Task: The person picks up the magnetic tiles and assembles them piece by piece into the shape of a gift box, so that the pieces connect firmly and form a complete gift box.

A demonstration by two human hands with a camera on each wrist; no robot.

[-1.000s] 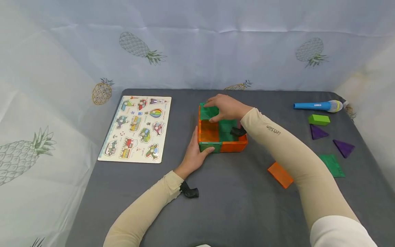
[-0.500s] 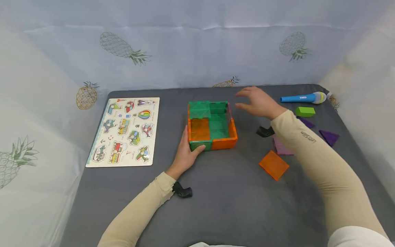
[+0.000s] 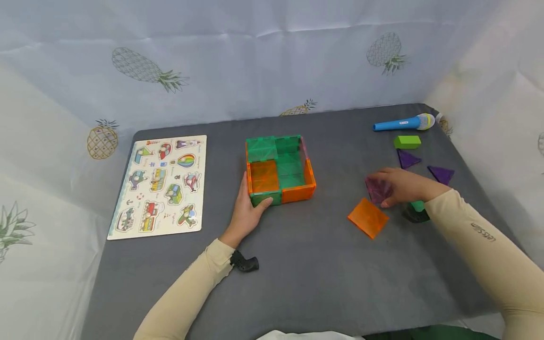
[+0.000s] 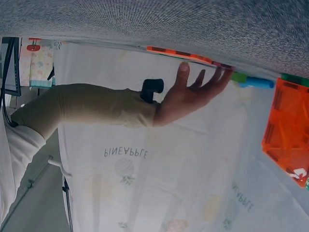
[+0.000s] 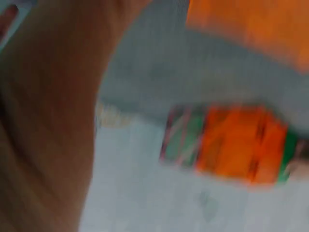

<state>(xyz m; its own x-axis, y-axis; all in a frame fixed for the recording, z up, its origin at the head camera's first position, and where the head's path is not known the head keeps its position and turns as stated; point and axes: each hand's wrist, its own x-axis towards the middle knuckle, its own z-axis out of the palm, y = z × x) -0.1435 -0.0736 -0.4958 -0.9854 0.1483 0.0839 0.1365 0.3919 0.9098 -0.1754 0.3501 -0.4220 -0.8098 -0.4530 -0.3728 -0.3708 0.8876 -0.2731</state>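
An open box of magnetic tiles (image 3: 299, 194), with green and orange walls and one green tile over its back left part, stands mid-table. My left hand (image 3: 245, 215) grips its front left corner, thumb on the front wall and fingers along the left side. Over to the right, my right hand (image 3: 403, 185) pinches a pink square magnetic tile (image 3: 376, 191) that lies on the table, fingers at its far edge and thumb at the near one. An orange square tile (image 3: 368, 218) lies just in front of it. The right wrist view is blurred.
A picture puzzle board (image 3: 159, 186) lies at the left. At the back right are a blue toy microphone (image 3: 399, 123), a green block (image 3: 407, 142) and two purple triangle tiles (image 3: 408, 159). A green tile (image 3: 418, 206) shows partly under my right wrist.
My right hand has left the green tile on top of the box and moved right and nearer, down to the pink tile. My left hand stays on the box corner. The head view has shifted.
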